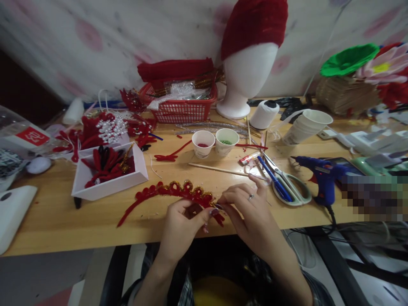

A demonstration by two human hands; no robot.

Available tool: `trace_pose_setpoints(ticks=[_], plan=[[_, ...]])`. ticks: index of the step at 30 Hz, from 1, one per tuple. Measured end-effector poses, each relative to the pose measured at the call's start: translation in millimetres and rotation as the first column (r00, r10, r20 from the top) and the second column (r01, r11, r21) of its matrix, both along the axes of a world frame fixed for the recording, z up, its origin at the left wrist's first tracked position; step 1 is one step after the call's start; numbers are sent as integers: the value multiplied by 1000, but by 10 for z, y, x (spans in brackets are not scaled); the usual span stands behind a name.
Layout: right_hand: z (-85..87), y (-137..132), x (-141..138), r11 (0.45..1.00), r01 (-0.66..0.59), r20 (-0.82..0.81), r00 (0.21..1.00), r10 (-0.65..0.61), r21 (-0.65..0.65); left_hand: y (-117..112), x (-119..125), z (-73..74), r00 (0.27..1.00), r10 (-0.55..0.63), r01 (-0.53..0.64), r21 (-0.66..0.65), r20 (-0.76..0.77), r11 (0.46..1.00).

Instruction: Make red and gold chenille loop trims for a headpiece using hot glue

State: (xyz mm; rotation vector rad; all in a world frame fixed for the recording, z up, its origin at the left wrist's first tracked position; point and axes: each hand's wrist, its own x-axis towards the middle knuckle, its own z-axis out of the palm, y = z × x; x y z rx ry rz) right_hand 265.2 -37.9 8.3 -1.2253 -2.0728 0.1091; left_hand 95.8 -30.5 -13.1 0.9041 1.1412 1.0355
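1. Lower centre of the frame, and a red looped headband (176, 190) is held at the near edge of the wooden table (95, 227), gold trim (188, 185) along its loops!
2. Its right end is gripped between thumb and fingers by the left hand (181, 225).
3. Close beside, the trim is pinched between thumb and fingertips by the right hand (250, 208), an outer finger lifted away.
4. Just beyond, a wooden stick (219, 169) is laid flat.
5. Right of centre, scissors (301, 193) and a blue pen (273, 176) are seen, a glue gun (325, 176) placed farther right.
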Motion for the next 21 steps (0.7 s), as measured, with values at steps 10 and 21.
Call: trace_pose_setpoints(ticks=[10,21], plan=[[-28,-23,-45,999,2,-70,998,-5,-42,24,6,-43,999,39,-39,12,10,999],[-16,-50,-44,1000,-24,-184,983,20,-20,17,78,64,973,144,-139,-41,178,989]])
